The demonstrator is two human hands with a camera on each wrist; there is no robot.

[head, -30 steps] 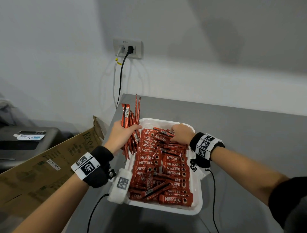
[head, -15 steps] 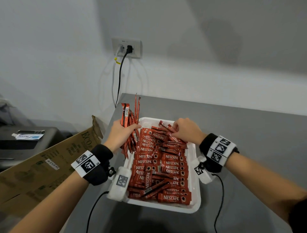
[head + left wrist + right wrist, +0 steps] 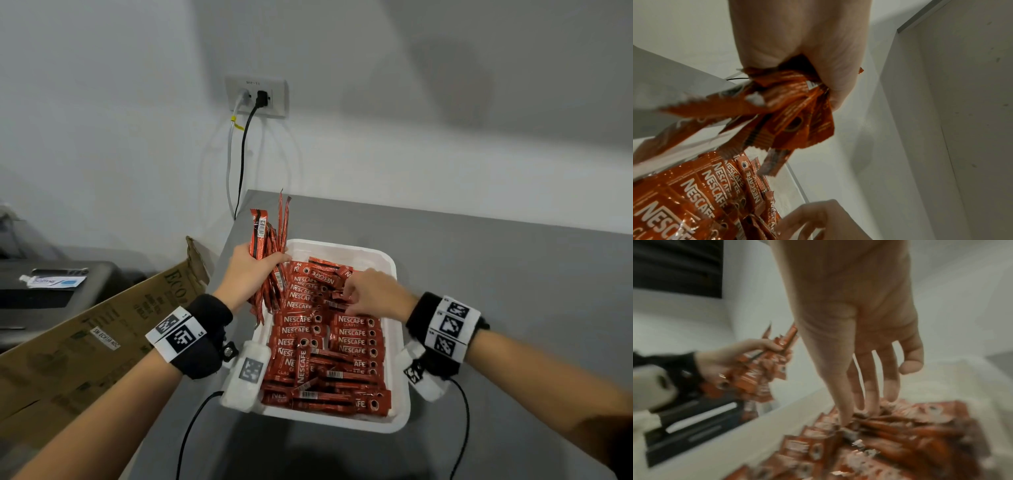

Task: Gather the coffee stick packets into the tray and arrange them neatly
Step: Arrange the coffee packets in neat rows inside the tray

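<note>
A white tray (image 3: 342,246) on the grey table holds several red Nescafe stick packets (image 3: 352,342), mostly in two rows, with loose ones lying crosswise at the near and far ends. My left hand (image 3: 267,263) grips a bundle of packets (image 3: 270,240) upright at the tray's far left corner; the bundle (image 3: 789,113) fans out below the fist (image 3: 807,48). My right hand (image 3: 349,298) reaches into the far half of the tray. Its straight fingertips (image 3: 871,402) touch the packets (image 3: 900,434) there; this view is blurred.
A flattened cardboard box (image 3: 85,335) leans at the table's left edge. Behind it stands a dark unit with a small tube (image 3: 51,281) on it. A wall socket with two cables (image 3: 257,96) sits above the table's far left corner. Bare grey table (image 3: 496,291) lies to the right.
My right hand has drawn back from the tray's far edge toward the middle of the packets. The left hand keeps its bundle in the same place.
</note>
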